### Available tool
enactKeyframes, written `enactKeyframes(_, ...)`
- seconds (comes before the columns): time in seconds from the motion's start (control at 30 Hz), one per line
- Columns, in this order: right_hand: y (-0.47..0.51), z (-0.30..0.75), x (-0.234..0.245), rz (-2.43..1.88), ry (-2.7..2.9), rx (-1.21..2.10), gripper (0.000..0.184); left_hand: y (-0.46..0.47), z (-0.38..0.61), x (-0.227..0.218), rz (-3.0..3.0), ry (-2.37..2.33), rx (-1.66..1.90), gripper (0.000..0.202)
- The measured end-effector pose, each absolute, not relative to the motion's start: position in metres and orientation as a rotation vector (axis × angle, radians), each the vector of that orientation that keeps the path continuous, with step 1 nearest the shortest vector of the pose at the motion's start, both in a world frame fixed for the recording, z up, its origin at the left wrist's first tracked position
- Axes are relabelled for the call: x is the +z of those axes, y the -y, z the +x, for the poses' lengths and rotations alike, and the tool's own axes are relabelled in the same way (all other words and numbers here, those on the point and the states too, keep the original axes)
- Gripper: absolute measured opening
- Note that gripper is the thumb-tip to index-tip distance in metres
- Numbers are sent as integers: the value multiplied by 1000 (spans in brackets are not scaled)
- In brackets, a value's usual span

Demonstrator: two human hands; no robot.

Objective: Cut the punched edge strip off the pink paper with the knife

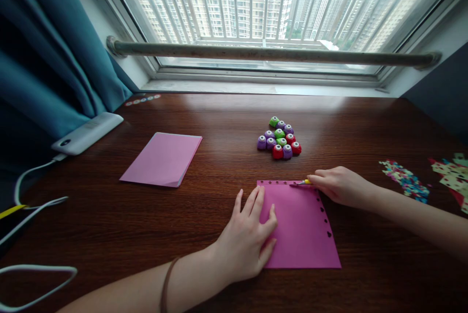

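Note:
A pink sheet of paper (296, 235) lies on the wooden table, with small star-shaped holes along its far edge and heart-like holes down its right edge. My left hand (246, 235) rests spread and flat over the sheet's left side, holding nothing. At the far edge, my right hand (338, 186) is closed on a small yellow-handled pointed tool (306, 182). Its thin tip lies by the row of star holes; my fingers hide most of the handle, so its exact kind is unclear. Beyond the sheet stands a cluster of purple, green and red craft punches (280, 141).
A stack of pink paper (163, 159) lies left of the sheet. Coloured confetti pieces (405, 181) and cut scraps (453, 176) lie at the right. A white power bank (87, 133) with a white cable (22, 176) sits at the left by the curtain (54, 49).

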State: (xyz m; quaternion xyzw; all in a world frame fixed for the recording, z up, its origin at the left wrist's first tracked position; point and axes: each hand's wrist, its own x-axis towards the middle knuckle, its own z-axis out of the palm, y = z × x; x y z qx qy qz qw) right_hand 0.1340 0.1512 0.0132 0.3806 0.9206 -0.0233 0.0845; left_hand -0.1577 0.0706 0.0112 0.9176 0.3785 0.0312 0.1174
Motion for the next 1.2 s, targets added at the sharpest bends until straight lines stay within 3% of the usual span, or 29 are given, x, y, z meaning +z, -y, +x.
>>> enactKeyframes(1.2,-145,173,17,1160,-2786,-73,26,-72,-157,13,2678,-1122,93,41)
